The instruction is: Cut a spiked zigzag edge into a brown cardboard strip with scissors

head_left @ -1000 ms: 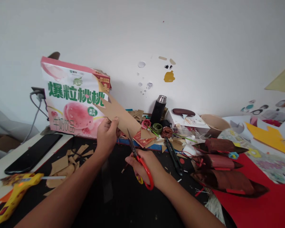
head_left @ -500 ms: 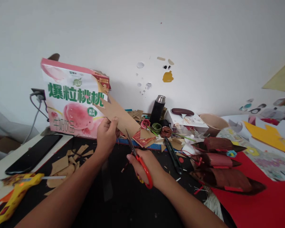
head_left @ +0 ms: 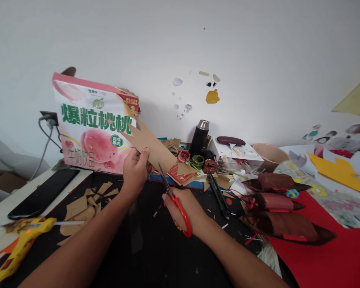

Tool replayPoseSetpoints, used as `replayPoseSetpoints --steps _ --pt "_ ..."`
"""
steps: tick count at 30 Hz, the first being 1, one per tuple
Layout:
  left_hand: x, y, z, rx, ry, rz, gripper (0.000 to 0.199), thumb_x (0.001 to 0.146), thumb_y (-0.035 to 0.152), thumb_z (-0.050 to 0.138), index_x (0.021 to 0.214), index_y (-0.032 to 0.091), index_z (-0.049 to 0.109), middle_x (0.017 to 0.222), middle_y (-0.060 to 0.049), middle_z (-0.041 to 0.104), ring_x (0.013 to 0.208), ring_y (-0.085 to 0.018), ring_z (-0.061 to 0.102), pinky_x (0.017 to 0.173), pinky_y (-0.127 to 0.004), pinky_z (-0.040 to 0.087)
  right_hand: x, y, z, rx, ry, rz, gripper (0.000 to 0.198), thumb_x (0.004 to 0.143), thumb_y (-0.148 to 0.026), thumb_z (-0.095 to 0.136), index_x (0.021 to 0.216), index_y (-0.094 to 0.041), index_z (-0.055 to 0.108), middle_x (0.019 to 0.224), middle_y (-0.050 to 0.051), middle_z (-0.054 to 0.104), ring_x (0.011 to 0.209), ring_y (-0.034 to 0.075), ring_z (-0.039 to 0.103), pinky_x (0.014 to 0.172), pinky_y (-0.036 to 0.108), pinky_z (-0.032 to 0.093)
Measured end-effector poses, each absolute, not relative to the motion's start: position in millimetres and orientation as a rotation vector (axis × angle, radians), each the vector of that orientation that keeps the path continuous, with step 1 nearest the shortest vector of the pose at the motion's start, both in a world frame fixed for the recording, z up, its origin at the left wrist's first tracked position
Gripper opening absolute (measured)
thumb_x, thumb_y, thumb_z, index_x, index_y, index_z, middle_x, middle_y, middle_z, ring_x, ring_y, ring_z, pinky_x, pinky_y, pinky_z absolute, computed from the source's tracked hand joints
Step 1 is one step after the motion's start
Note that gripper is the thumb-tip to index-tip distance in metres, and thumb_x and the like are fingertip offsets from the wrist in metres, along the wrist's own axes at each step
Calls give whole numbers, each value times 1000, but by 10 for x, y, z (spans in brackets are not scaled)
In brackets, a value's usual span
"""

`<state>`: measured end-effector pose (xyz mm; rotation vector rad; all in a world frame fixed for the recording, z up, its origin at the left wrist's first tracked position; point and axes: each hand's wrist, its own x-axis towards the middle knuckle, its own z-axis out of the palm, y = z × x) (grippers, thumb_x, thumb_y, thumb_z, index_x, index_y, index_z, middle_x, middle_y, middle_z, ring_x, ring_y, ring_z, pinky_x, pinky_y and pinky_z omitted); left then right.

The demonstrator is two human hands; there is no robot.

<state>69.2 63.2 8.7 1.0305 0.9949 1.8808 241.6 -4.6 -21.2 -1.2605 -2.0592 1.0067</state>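
Observation:
A brown cardboard sheet (head_left: 156,150) with a jagged, pointed upper left end is pinched in my left hand (head_left: 137,168), thumb in front. My right hand (head_left: 187,212) is closed on scissors (head_left: 184,216) with red and yellow handles. Their dark blades point up and to the left, the tips at the lower edge of the cardboard. Behind the sheet stands a pink and white drink carton (head_left: 91,124). Cardboard scraps (head_left: 81,208) lie left of my left forearm. A dark green utility knife (head_left: 218,196) rests right of my right hand.
A yellow glue gun (head_left: 22,248) and a black phone (head_left: 43,194) are at the left. Small open paint jars (head_left: 198,161) and a black thermos (head_left: 199,138) stand at the back. Several brown model boats (head_left: 288,226) sit at the right, near red paper (head_left: 327,256).
Almost nothing differs. Both hands keep their hold on the cardboard and the scissors, and the scissors' blades look slightly closer together.

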Motion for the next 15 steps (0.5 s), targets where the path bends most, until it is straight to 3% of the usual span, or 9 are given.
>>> replayPoseSetpoints --steps 4,15 --pt "701 636 103 1000 974 1886 23 85 37 75 85 20 59 64 5 58 45 -9 47 43 -19 35 2423 -24 -224 -1204 -2098 900 31 104 -32 52 75 -21 55 61 -2 59 53 12 55 55 23 35" --pt "717 626 124 1007 969 1907 23 85 32 76 77 21 57 48 10 38 38 -7 31 37 -18 26 2409 -14 -279 -1201 -2085 864 30 102 -30 54 75 -20 58 61 -2 59 54 12 53 55 23 35"
